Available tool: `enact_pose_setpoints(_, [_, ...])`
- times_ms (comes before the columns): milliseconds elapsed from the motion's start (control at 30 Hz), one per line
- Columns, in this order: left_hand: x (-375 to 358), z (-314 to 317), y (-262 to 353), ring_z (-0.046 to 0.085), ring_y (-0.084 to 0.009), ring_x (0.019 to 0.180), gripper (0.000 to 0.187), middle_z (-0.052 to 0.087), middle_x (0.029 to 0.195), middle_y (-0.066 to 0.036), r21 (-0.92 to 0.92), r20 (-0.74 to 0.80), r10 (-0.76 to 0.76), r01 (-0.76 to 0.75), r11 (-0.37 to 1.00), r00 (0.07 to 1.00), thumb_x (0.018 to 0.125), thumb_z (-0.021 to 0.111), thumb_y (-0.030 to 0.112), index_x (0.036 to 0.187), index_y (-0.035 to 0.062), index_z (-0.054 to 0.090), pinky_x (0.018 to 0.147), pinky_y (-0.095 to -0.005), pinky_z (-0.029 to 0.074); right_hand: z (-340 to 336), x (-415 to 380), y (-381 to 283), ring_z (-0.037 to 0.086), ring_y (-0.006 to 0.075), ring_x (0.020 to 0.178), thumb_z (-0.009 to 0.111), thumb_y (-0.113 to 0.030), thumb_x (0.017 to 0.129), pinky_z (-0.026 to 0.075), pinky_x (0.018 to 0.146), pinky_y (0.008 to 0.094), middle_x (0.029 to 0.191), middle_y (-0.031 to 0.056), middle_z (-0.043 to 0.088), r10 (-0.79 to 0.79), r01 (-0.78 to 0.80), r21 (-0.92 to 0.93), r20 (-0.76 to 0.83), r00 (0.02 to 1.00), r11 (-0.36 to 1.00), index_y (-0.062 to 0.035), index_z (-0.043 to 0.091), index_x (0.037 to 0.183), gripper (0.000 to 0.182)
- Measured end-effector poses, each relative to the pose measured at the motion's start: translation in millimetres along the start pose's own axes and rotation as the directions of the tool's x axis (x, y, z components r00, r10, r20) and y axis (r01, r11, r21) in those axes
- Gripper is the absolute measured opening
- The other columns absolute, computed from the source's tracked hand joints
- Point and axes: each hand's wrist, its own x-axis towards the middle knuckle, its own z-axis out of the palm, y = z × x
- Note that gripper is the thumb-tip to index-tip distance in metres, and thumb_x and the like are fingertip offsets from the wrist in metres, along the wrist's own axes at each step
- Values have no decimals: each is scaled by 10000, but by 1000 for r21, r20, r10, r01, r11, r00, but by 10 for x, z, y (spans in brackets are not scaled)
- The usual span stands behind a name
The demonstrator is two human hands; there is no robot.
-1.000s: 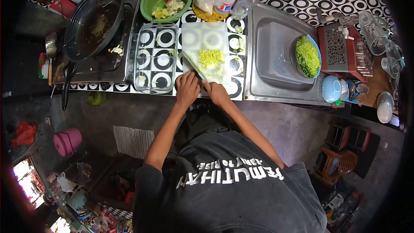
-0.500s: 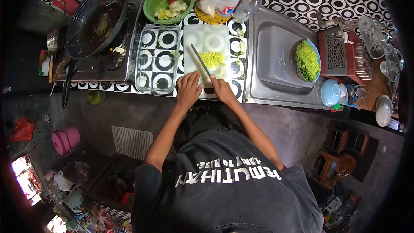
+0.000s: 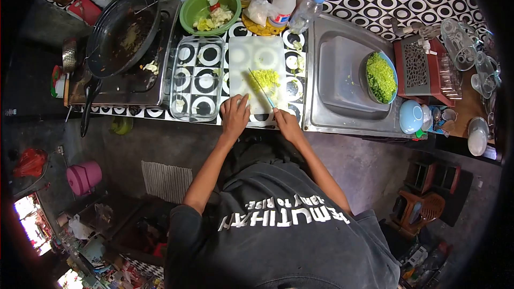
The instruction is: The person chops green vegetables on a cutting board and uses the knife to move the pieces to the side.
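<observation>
In my right hand (image 3: 288, 124) is a knife (image 3: 261, 86) with a light blue handle, its blade slanting up and left across finely chopped yellow-green vegetable (image 3: 266, 80). The pile sits on a whitish translucent cutting board (image 3: 255, 48). My left hand (image 3: 235, 116) rests at the board's lower left, fingers together and bent down. A small yellowish bit shows by its fingertips; what lies under them is hidden. Left of the board stands a rectangular glass dish (image 3: 182, 96). Above it, a green bowl (image 3: 184, 15) holds pale vegetable pieces and something red.
A blue bowl (image 3: 395, 92) of chopped greens (image 3: 381, 77) stands in the sink (image 3: 316, 120) beside a grey tub (image 3: 334, 69). Bottles (image 3: 284, 1) stand behind the board. A frying pan (image 3: 131, 35) on the stove has its handle jutting past the counter edge.
The knife and my right hand have shifted right and slightly down, so the blade now crosses the chopped pile. My left hand has stayed nearly in place.
</observation>
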Motion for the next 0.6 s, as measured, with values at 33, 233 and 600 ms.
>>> enact_pose_setpoints(33, [22,15,3,502,-259,1104,427,558,1174,-76,-12,-21,-4,4,1000,1000,859,647,165,1278,95,599,929,-405,344,-11,-13,-12,555,342,630,395,-443,1026,436,654,433,653,229,556,7,-7,18,-4,1000,1000,64,594,857,571])
enact_pose_setpoints(233, [155,92,-17,563,-229,971,235,638,989,-31,-139,-53,-34,26,990,998,844,674,146,1074,110,701,859,-390,368,-76,27,56,562,327,643,401,-433,1025,433,656,433,672,228,567,13,-12,21,-23,1000,1000,64,596,870,556])
enact_pose_setpoints(600, [116,73,78,573,-268,1059,232,661,1088,-84,-220,-89,-46,25,975,995,863,647,115,1078,32,670,908,-393,394,50,-131,43,562,363,660,423,-411,1028,441,684,428,698,272,574,-46,45,16,62,997,999,89,594,855,557])
